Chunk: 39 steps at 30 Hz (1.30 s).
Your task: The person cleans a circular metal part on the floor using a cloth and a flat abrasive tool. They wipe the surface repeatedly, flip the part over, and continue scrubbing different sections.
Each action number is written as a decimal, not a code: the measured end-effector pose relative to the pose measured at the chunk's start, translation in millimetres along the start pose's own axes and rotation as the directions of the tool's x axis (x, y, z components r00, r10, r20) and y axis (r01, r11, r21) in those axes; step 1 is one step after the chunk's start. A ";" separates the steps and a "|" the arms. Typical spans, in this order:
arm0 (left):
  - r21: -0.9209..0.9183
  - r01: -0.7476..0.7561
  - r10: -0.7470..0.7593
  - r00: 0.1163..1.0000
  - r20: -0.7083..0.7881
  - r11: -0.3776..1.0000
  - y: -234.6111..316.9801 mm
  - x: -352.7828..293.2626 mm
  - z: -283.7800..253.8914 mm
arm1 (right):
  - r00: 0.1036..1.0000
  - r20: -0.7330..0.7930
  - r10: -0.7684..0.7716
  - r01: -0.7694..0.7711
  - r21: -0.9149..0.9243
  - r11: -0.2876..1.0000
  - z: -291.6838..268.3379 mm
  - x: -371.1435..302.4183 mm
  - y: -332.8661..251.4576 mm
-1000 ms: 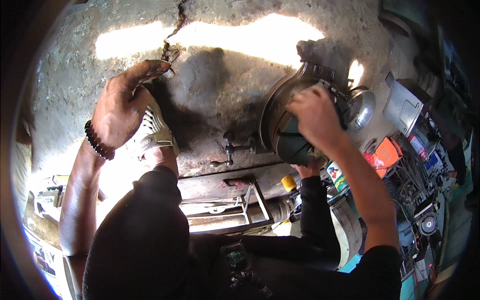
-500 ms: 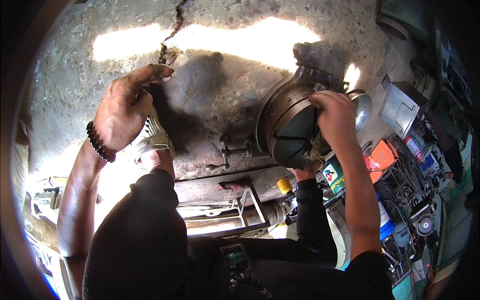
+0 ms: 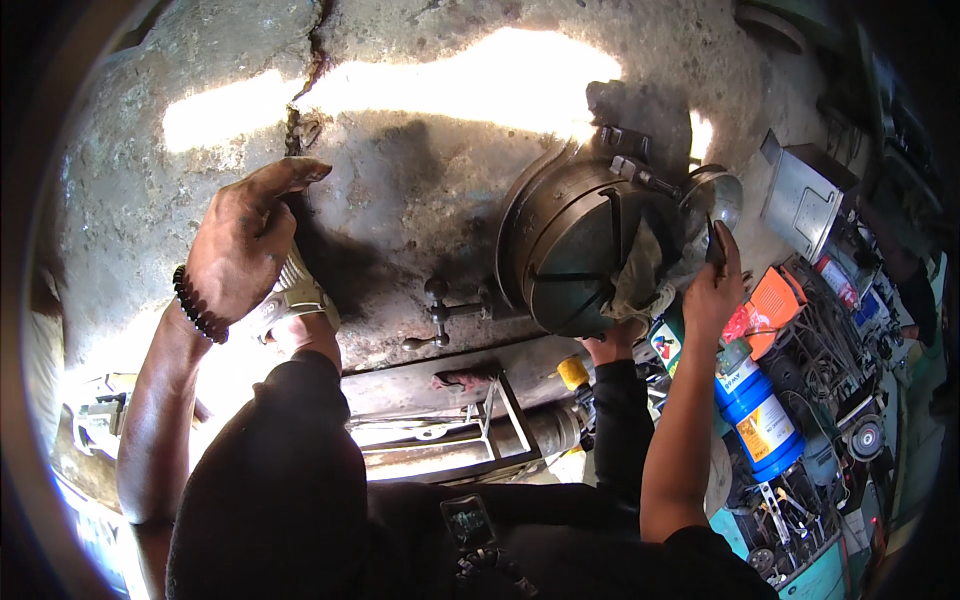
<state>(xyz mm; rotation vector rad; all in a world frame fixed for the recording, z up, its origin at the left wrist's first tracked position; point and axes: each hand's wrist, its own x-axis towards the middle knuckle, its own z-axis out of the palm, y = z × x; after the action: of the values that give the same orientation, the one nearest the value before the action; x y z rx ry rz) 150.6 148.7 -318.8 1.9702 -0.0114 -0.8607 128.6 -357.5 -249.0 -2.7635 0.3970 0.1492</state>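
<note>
A round dark metal rotary table [image 3: 570,275] with slots across its face stands tilted on the floor, right of centre. Its crank handle [image 3: 437,315] sticks out to the left. Beside it, at the rim of a shiny metal bowl [image 3: 725,197], my right hand [image 3: 712,285] is closed around a thin dark thing, too shaded to name. Something drab and cloth-like [image 3: 637,275] shows against the slotted face. Over on the left, my left hand [image 3: 240,245], with a beaded bracelet, hangs above my left shoe [image 3: 297,297]; it holds nothing and its index finger is stretched out.
Cracked concrete floor [image 3: 420,100] spreads ahead, partly sunlit. To the right are a metal box [image 3: 803,207], an orange plastic container [image 3: 775,310], a blue bucket [image 3: 768,430] and heaped tools. A metal frame [image 3: 515,420] lies below the rotary table, by a yellow-capped thing [image 3: 573,372].
My right hand has moved off the rotary table's upper edge, rightward and down to the bowl. The left hand has barely moved; the whole view has shifted a little.
</note>
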 end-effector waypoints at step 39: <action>-0.480 -0.044 -0.026 0.990 -0.138 0.876 8.7 3.5 3.9 | 0.984 0.093 -0.155 0.176 -0.299 0.938 63.2 -48.5 -49.9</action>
<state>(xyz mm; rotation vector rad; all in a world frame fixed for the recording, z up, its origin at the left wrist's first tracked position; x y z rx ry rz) 153.8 139.8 -315.2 1.5494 0.2551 -0.6386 93.3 -278.0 -284.8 -3.0706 0.1292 0.2850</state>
